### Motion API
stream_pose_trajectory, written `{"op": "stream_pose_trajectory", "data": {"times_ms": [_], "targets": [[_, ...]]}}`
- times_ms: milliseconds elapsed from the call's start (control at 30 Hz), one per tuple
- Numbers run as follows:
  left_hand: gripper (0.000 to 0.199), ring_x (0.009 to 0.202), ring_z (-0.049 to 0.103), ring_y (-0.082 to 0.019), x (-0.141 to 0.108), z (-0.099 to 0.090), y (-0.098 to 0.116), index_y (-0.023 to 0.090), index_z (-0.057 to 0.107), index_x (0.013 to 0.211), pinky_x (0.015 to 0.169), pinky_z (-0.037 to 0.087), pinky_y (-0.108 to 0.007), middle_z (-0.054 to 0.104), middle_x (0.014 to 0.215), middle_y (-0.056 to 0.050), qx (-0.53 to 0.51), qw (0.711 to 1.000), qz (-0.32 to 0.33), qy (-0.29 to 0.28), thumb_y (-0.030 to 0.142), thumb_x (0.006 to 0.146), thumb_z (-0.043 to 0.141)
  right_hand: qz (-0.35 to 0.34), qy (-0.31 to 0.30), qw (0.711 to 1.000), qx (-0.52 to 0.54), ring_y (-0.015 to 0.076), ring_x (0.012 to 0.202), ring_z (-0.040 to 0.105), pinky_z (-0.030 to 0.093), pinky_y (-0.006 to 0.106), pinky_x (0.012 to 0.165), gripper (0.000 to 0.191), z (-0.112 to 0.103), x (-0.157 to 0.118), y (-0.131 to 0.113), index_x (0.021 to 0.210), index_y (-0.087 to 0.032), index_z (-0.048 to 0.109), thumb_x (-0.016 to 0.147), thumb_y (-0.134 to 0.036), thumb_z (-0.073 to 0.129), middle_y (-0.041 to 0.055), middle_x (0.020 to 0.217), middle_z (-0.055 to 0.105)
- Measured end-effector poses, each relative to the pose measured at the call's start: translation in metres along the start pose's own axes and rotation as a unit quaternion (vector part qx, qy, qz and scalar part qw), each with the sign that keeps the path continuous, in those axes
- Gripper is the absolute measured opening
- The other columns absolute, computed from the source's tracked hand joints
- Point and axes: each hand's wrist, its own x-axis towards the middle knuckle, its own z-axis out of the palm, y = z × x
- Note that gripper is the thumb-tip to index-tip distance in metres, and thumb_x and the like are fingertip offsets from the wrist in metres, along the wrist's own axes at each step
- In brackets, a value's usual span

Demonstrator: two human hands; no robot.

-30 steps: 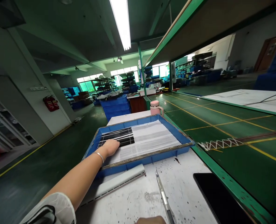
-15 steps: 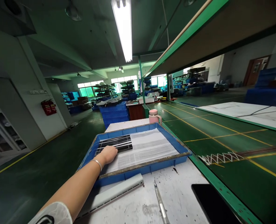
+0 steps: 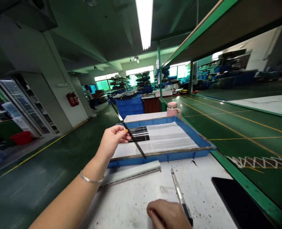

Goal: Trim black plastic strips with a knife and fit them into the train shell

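Note:
My left hand (image 3: 113, 138) pinches a thin black strip (image 3: 137, 146) near its middle and holds it tilted above a blue tray (image 3: 160, 156). White sheets (image 3: 164, 140) line the tray, with several black strips (image 3: 141, 138) lying on them at the left. My right hand (image 3: 168, 214) is at the bottom edge of the view, low over the white table, its fingers curled; whatever is between them is hidden. Close beside it lies a silver pen-like tool (image 3: 179, 190). A long pale grey bar (image 3: 136, 171) rests in front of the tray.
A black phone-like slab (image 3: 238, 200) lies at the table's right side. Behind the tray stands a pink mug (image 3: 172, 109). Blue crates (image 3: 130, 105) are stacked beyond the table. A green frame edge (image 3: 241, 178) runs along the right. A person (image 3: 90, 97) is far back at left.
My left hand has risen from the tray with a black strip. My right hand has come into view at the bottom. The whole view has shifted, showing more of the room's left side.

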Motion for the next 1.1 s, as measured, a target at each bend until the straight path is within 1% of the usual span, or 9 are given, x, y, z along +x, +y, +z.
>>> {"op": "stream_pose_trajectory", "data": {"times_ms": [67,133,233,300,400,567,733,933,1100], "targets": [[0.027,0.071,0.072,-0.018,-0.035,0.002,0.006,0.016,0.061,0.083,0.061,0.058,-0.025,0.07,0.075,-0.005,-0.08,0.996,-0.033,0.008,0.041,0.079,0.068,0.027,0.033,0.998,0.055,0.0186,0.07,0.065,0.045,0.026,0.061,0.018,-0.003,0.0,-0.006,0.091,-0.019,0.07,0.096,-0.031,0.057,0.0054,0.081,0.07],[0.027,0.065,0.071,-0.016,-0.065,0.006,0.006,0.015,0.06,0.08,0.056,0.056,-0.022,0.069,0.07,-0.004,-0.143,0.987,-0.07,0.021,0.039,0.073,0.072,0.081,0.072,0.987,0.121,0.0177,0.064,0.062,0.044,0.026,0.058,0.025,-0.007,0.0,-0.013,0.094,-0.018,0.07,0.099,-0.038,0.056,0.0056,0.077,0.069],[0.026,0.059,0.068,-0.012,-0.097,0.01,-0.001,0.015,0.06,0.078,0.052,0.054,-0.017,0.068,0.066,-0.001,-0.217,0.968,-0.118,0.041,0.034,0.07,0.076,0.168,0.096,0.952,0.237,0.0161,0.056,0.06,0.042,0.025,0.05,0.039,-0.012,-0.002,-0.023,0.106,-0.015,0.07,0.102,-0.049,0.051,0.0074,0.077,0.069],[0.026,0.057,0.067,-0.011,-0.111,0.011,-0.007,0.016,0.059,0.078,0.051,0.053,-0.015,0.066,0.063,0.001,-0.253,0.955,-0.141,0.055,0.032,0.068,0.077,0.207,0.094,0.924,0.306,0.0167,0.056,0.061,0.041,0.024,0.047,0.048,-0.014,-0.003,-0.032,0.106,-0.013,0.071,0.101,-0.055,0.05,0.0101,0.078,0.07],[0.026,0.057,0.067,-0.011,-0.125,0.009,-0.015,0.017,0.058,0.078,0.05,0.052,-0.014,0.065,0.062,0.002,-0.287,0.942,-0.161,0.071,0.029,0.067,0.078,0.242,0.081,0.889,0.38,0.0162,0.052,0.06,0.039,0.023,0.045,0.053,-0.012,-0.005,-0.045,0.101,-0.011,0.073,0.094,-0.061,0.057,0.0128,0.075,0.07],[0.027,0.057,0.068,-0.011,-0.142,0.003,-0.019,0.016,0.059,0.078,0.05,0.053,-0.015,0.067,0.063,0.001,-0.309,0.933,-0.168,0.08,0.028,0.066,0.079,0.271,0.06,0.852,0.445,0.0132,0.048,0.057,0.039,0.02,0.045,0.047,-0.002,-0.013,-0.061,0.094,-0.012,0.075,0.088,-0.058,0.069,0.0114,0.07,0.07],[0.027,0.056,0.067,-0.011,-0.154,-0.002,-0.019,0.016,0.059,0.078,0.05,0.053,-0.014,0.067,0.062,0.002,-0.318,0.93,-0.165,0.088,0.027,0.065,0.08,0.278,0.023,0.841,0.464,0.01,0.046,0.055,0.034,0.017,0.044,0.045,0.008,-0.017,-0.07,0.091,-0.01,0.076,0.091,-0.055,0.069,0.0118,0.069,0.069],[0.026,0.056,0.067,-0.011,-0.169,-0.008,-0.017,0.015,0.06,0.076,0.05,0.054,-0.015,0.066,0.062,0.002,-0.32,0.929,-0.162,0.09,0.027,0.066,0.081,0.278,0.0,0.835,0.474,0.0085,0.046,0.051,0.032,0.017,0.044,0.043,0.017,-0.02,-0.079,0.09,-0.01,0.077,0.089,-0.053,0.073,0.0103,0.068,0.068],[0.028,0.058,0.068,-0.012,-0.183,-0.014,-0.017,0.015,0.061,0.079,0.052,0.056,-0.016,0.07,0.065,0.0,-0.32,0.932,-0.149,0.084,0.028,0.067,0.083,0.288,-0.008,0.821,0.493,0.0066,0.046,0.047,0.031,0.016,0.044,0.038,0.021,-0.028,-0.086,0.094,-0.012,0.077,0.089,-0.049,0.075,0.0053,0.064,0.063]]}}
